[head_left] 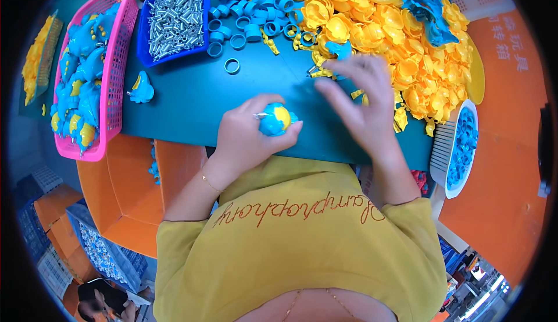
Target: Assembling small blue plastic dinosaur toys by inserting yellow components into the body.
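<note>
In my left hand [247, 127] is a small blue and yellow plastic toy part [273, 120], gripped between thumb and fingers near the table's front edge. A silvery metal pin sticks out of its left side. My right hand [366, 92] is to the right, raised over the table with thumb and fingers apart and slightly blurred; nothing shows in its grasp. Close to its fingertips lie a blue plastic piece [339, 50] and several small yellow parts [322, 73]. Another blue and yellow toy part [142, 88] with a pin rests on the green table [186, 101] at the left.
A pink basket [119, 54] of blue-yellow parts stands left, beside a blue tray [174, 59] of metal pins. Blue rings [232, 66] and a heap of yellow shells [372, 25] lie at the back. A white basket [443, 147] holds blue pieces; an orange bin [116, 194] sits below.
</note>
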Demonstrator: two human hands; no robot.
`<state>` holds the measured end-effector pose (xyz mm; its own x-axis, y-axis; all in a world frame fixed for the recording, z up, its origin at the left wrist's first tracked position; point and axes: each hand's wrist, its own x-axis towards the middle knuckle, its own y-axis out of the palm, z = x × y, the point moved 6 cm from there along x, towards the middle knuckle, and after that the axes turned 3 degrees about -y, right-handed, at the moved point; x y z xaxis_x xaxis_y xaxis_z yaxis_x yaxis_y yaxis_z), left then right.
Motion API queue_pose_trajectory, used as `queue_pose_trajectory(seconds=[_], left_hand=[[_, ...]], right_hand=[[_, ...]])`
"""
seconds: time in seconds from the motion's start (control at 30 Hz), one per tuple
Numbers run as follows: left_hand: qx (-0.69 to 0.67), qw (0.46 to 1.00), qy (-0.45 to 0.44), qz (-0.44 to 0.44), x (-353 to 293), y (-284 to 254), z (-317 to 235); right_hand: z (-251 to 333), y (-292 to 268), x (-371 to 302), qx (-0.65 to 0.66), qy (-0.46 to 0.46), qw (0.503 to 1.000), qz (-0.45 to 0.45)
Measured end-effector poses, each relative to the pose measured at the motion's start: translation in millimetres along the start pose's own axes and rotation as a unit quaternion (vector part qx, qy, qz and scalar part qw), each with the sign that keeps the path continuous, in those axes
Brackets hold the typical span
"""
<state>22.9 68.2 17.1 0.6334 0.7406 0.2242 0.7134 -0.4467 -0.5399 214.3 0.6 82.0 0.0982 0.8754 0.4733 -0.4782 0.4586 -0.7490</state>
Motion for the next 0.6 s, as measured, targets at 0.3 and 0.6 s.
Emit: queue_pose_trajectory(seconds=[0.3, 0.6], left_hand=[[-0.425, 0.886, -0.181, -0.035, -11, -2, 24], [-0.530, 0.819, -0.221, 0.009, -11, 4, 24]], right_hand=[[-40, 45, 48, -0.238, 0.017, 0.968, 0.076], [12, 26, 17, 0.145, 0.001, 0.978, 0.147]])
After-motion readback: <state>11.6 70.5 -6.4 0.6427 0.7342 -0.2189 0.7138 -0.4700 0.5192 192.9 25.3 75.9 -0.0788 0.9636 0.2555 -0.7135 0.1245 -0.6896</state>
